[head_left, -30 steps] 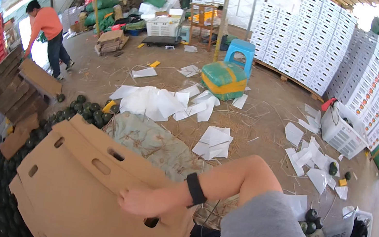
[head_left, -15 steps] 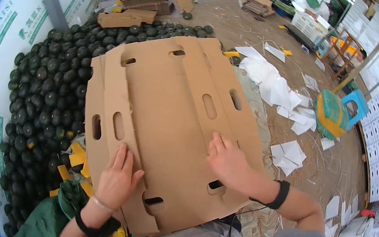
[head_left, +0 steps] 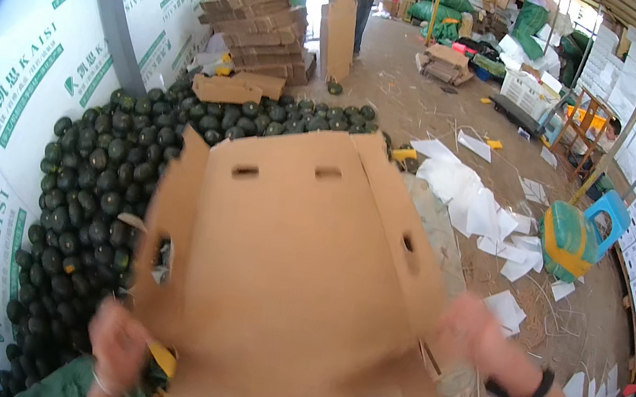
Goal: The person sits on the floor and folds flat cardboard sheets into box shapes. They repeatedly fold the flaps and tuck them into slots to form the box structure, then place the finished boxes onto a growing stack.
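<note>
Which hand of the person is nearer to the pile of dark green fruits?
Left. The left hand is just to the right of the fruit pile; the right hand is farther away, at the right side of the cardboard.

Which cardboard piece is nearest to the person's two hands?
The large brown sheet in the foreground, between the left hand and the right hand; the stacked pieces and the upright one are much farther away.

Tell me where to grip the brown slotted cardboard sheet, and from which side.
Probably by its left flap and right flap, from the outer sides: the left one stands raised, and each has a hand slot fingers could hook through.
</note>
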